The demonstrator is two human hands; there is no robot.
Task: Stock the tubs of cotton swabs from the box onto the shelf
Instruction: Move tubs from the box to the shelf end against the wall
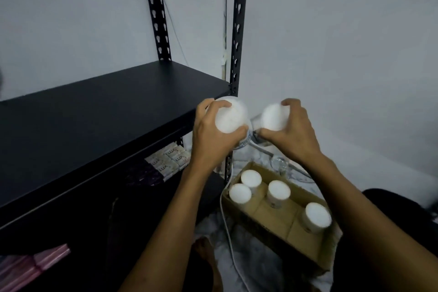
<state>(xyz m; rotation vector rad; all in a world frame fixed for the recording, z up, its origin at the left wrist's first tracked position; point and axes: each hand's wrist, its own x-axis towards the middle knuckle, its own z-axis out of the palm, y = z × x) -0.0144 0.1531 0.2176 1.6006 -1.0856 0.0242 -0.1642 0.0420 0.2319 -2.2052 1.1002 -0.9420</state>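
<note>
low in the foreground, a brown cardboard box (282,214) with card dividers sits on the floor by a white cable (226,225), four round white-lidded tubs of cotton swabs (278,193) upright in its cells. above it, the left hand (213,140) curls its fingers round one tub (231,117) and the right hand (290,133) grips a second tub (275,117), both from the side, smooth matte lids tilted toward the camera, the two tubs almost touching. beyond and to the left lies the flat matte black shelf (99,111), bare where it shows, its near right corner just behind the left tub, so the left hand looks nearer the landing spot. below that board, lux soap boxes (169,159) are stacked. slotted black uprights (238,31) rise against a pale wall.
</note>
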